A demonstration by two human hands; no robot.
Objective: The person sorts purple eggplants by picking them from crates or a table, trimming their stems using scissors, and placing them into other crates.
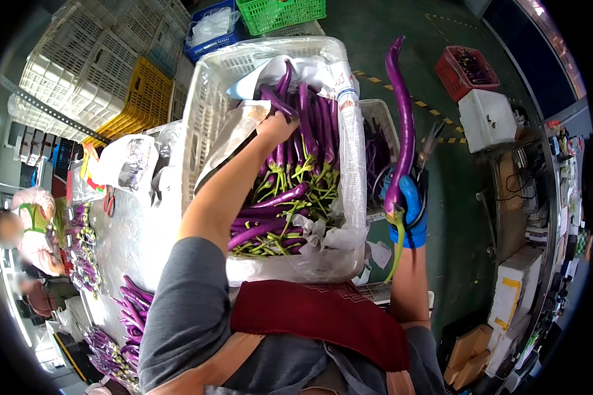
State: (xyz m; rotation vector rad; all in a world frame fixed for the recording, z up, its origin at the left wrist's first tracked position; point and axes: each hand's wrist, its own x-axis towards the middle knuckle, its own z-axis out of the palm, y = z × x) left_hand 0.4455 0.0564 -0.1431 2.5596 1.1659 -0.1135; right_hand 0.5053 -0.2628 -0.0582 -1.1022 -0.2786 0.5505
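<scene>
A white plastic crate [212, 72], lined with paper and clear film, stands before me with several long purple eggplants [310, 131] in it, their green stems toward me. My bare left hand [280, 126] reaches into its far left part, fingers closed round an eggplant [278, 101]. In a blue glove, my right hand [410, 204] is raised right of the crate. It grips another long eggplant [403, 112], held upright with its curved tip up and stem down. A dark-handled tool, perhaps scissors [431, 141], is also in that hand, partly hidden.
More eggplants [135, 309] lie on the metal table [122, 247] at left, near red-handled scissors [109, 201]. Another crate [379, 108] holds eggplants beyond my right hand. Stacked crates [79, 59] rise far left. A red basket [451, 82] and white box [486, 118] stand far right. People work at left.
</scene>
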